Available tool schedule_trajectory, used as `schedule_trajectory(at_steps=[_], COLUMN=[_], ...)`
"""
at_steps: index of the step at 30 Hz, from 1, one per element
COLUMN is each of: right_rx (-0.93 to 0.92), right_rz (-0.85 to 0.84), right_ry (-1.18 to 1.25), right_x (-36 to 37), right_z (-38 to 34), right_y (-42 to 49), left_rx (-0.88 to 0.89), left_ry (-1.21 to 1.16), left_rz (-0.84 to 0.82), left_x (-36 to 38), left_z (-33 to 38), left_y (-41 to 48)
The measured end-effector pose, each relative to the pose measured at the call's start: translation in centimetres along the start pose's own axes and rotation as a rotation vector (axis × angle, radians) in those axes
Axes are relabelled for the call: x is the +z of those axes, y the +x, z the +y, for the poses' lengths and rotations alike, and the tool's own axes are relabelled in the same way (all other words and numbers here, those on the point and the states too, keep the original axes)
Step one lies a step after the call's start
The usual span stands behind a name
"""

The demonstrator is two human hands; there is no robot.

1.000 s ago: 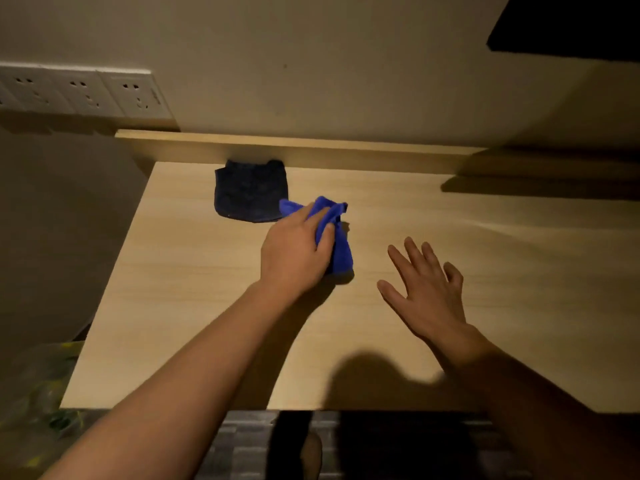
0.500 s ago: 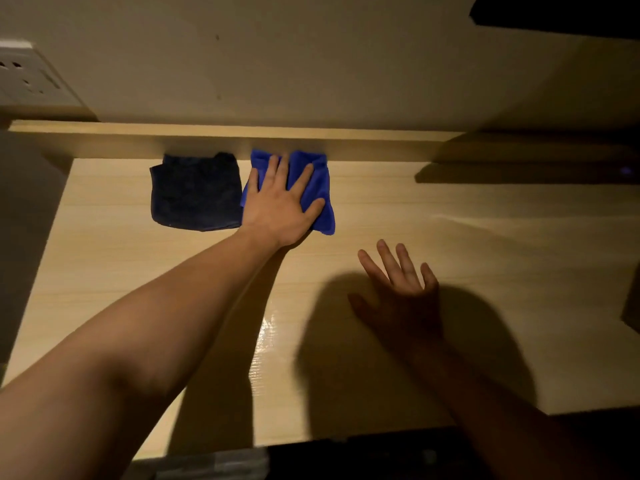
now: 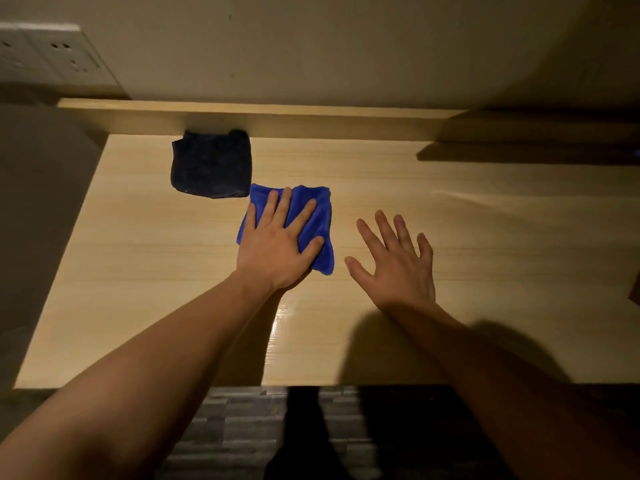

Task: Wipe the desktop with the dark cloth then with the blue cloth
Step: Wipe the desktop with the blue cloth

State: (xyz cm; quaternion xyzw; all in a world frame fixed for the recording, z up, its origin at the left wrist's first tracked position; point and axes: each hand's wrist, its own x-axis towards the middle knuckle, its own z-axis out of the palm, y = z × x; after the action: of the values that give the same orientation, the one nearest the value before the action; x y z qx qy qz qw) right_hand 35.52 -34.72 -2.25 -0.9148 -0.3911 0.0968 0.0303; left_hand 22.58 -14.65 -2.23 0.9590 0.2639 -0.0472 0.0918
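Observation:
The blue cloth (image 3: 320,216) lies flat on the light wooden desktop (image 3: 485,258), near the middle. My left hand (image 3: 278,244) presses down on it with the fingers spread; the palm covers the cloth's lower left part. A folded dark cloth (image 3: 211,164) rests on its own at the back left of the desk, against the raised back ledge, just up and left of the blue cloth. To the right of the blue cloth, my right hand (image 3: 394,261) is flat with fingers apart and holds nothing.
A raised wooden ledge (image 3: 311,121) runs along the back of the desk below the wall. White wall sockets (image 3: 52,57) sit at the upper left. The desk's left edge and front edge drop to a dark floor (image 3: 242,434).
My left hand has slid the blue cloth from the back ledge beside the dark cloth toward me, to the middle of the desk. My right hand stays flat on the right.

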Motion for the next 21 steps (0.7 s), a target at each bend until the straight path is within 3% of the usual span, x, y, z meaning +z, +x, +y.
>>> schedule_trajectory(at_steps=[13, 19, 21], right_rx=[-0.029, -0.056, -0.084], right_rz=[0.034, 0.06, 0.121], right_ry=[0.009, 0.057, 0.22], right_x=[-0.1, 0.7, 0.7], right_z=[0.1, 0.1, 0.4], right_y=[-0.9, -1.7, -2.2], left_rx=[-0.123, -0.156, -0.167], left_ry=[-0.036, -0.125, -0.19], left_rz=[-0.033, 0.206, 0.281], left_x=[3.0, 4.8, 4.9], left_z=[4.8, 6.9, 8.0], left_y=[-15.8, -19.7, -20.8])
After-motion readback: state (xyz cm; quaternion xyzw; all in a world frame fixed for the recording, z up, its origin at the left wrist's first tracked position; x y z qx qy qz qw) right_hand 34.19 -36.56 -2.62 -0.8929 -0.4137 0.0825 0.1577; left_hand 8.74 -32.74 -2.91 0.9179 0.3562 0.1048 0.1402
